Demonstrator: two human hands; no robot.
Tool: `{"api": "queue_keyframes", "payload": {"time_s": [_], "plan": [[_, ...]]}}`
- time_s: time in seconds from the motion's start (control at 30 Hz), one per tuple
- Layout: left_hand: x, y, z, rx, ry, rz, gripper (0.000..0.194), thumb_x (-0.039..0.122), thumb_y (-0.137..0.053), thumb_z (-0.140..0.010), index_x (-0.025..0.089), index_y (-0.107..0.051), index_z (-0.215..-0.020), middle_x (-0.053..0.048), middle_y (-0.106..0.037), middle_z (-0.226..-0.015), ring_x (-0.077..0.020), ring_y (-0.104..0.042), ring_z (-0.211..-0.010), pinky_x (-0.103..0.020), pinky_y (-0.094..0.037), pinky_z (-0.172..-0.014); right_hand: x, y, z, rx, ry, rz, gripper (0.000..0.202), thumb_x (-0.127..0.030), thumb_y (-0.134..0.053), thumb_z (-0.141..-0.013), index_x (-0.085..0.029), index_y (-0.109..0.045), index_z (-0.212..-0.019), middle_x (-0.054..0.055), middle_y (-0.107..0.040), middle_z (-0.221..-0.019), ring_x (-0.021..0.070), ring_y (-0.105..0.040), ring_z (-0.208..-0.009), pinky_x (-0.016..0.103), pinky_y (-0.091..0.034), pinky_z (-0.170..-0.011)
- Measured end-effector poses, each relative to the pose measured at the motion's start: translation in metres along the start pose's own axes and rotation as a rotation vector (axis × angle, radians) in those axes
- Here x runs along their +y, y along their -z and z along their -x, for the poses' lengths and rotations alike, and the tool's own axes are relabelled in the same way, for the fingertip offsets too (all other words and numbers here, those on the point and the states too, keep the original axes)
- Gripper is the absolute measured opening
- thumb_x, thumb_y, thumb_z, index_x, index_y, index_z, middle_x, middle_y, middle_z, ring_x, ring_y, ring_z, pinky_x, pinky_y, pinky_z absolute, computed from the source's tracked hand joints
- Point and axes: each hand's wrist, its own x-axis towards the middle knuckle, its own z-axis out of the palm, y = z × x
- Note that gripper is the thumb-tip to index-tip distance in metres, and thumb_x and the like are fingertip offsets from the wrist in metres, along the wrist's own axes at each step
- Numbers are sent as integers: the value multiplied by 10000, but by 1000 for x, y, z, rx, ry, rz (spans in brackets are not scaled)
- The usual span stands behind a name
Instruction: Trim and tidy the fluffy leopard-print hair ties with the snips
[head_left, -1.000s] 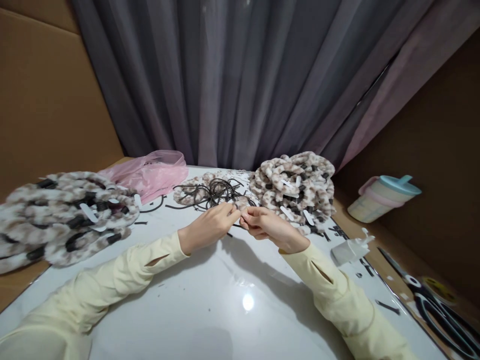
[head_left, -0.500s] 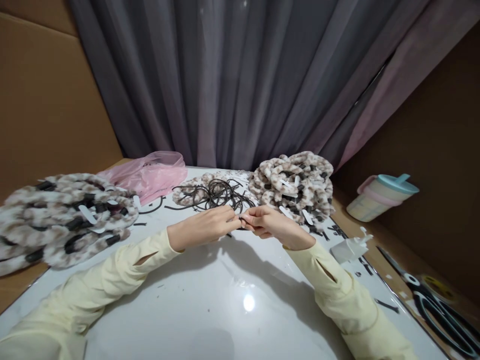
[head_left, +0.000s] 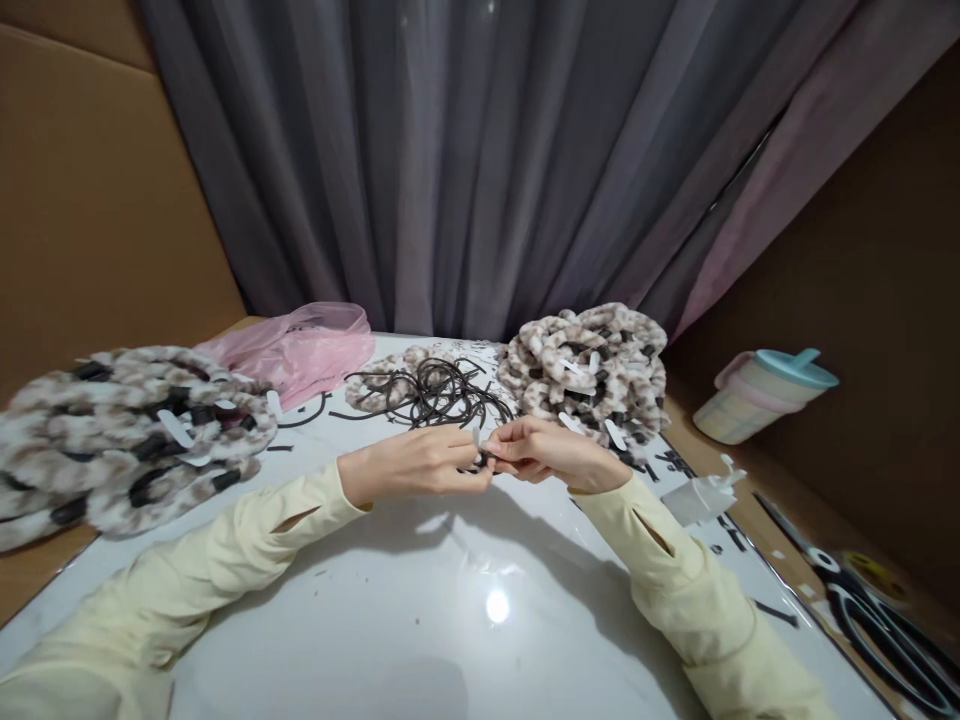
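Over the white table, my left hand and my right hand meet at the fingertips. Both hands pinch a short dark piece of black cord, mostly hidden by the fingers. A small white strip sticks up between them. Just behind the hands lies a tangle of black cords. Behind my right hand is a heap of fluffy brown-and-white loops with black sections and white tags. A similar heap of fluffy loops lies on the left.
A pink plastic bag lies at the back left. On the right are a small white bottle, a cup with a blue lid, scissors, a yellow tape roll and black cord scraps. A grey curtain hangs behind.
Both hands have come slightly lower and nearer to me, still together at the fingertips. The white strip between them now stands upright and shows more. The surroundings have not moved.
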Motion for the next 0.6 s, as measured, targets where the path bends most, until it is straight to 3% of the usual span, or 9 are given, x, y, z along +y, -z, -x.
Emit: {"api": "queue_keyframes", "payload": {"time_s": [0.13, 0.27, 0.47, 0.6], "plan": [[0, -1, -1, 7, 1, 28, 204, 45, -358, -885, 156, -529, -890, -26, -528, -716, -130, -464, -646, -259, -400, -602, -7, -2, 9, 69, 11, 154, 303, -415, -613, -756, -127, -540, -695, -96, -321, -439, 18, -192, -380, 175, -112, -367], [2, -2, -3, 67, -13, 66, 199, 56, -367, -886, 151, -535, -838, -28, -529, -706, -132, -475, -647, -258, -413, -617, -15, -3, 18, 137, 126, 449, 189, -308, -614, -748, -128, -580, -796, -45, -470, -583, 34, -338, -458, 167, -237, -405], [18, 0, -11, 147, -75, 100, 182, 48, -415, -867, 155, -541, -792, -7, -508, -655, -115, -453, -591, -244, -399, -579, -13, -5, 23, 392, 253, 554, 134, -221, -569, -734, -157, -492, -824, -13, -535, -735, 25, -402, -375, 177, -313, -350], [26, 6, -15, 231, -62, 113, 167, 69, -495, -841, 160, -510, -703, 12, -469, -595, -110, -428, -555, -246, -369, -540, -12, -11, 24, 529, 482, 627, 185, -177, -546, -736, -170, -477, -907, 63, -560, -935, 119, -603, -659, 211, -465, -502]]}}
